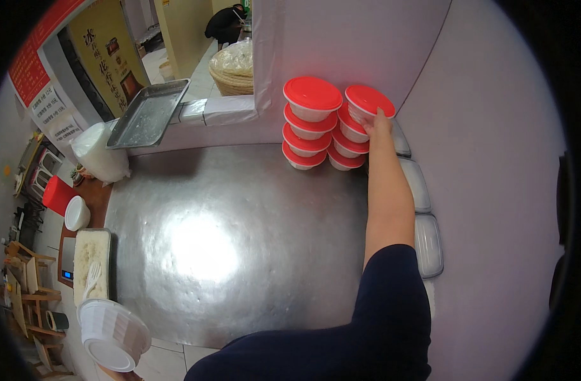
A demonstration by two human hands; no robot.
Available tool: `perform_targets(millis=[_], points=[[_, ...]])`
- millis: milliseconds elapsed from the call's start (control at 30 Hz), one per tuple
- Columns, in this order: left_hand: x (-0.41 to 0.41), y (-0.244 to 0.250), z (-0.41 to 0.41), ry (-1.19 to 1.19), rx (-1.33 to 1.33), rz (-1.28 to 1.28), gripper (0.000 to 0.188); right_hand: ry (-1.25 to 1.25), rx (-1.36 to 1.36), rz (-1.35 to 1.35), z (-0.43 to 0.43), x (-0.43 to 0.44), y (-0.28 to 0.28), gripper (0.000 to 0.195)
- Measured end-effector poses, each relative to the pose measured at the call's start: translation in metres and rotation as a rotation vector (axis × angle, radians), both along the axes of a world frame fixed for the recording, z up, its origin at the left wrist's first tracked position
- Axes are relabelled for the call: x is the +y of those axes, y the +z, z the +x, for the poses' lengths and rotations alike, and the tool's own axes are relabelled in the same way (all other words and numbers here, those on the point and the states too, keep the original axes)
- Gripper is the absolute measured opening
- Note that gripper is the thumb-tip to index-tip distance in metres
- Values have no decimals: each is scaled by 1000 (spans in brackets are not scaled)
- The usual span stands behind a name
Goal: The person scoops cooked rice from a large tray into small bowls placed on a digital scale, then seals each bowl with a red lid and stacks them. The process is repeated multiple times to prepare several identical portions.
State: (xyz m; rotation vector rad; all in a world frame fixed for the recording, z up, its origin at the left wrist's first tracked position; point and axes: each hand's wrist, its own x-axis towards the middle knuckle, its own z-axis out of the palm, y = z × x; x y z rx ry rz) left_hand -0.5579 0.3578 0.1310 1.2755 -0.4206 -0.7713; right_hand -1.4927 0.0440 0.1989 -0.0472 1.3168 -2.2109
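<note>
My right hand (379, 125) reaches to the far right corner of the metal table and grips the rim of a red-lidded white bowl (369, 101). That bowl tops a stack of several like it. Beside it on the left rises a second stack of red-lidded bowls (307, 129). At the lower left edge, only a little of my left hand (121, 374) shows, under a white plastic bowl (114, 333) tilted in the air; most of its fingers are hidden. A white plastic fork-like utensil (93, 278) lies on the rice tray (91, 247) just beyond this bowl.
A metal tray (147, 114) rests tilted on the window ledge (223, 110). Bagged containers (102, 152), a red cylinder (59, 195), a white bowl (77, 213) and a digital scale (67, 259) line the left. Clear-lidded containers (427, 245) stand along the right wall. Beyond the window a person (225, 25) bends down.
</note>
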Motion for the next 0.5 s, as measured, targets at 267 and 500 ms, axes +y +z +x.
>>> perform_targets(millis=[267,500], points=[[-19,13,-56,9,-122,46,49,-11,33,-33,-1,-20,-16,42],[-1,42,-73,40,-281,68,48,-216,-59,169,69,4,-59,42]])
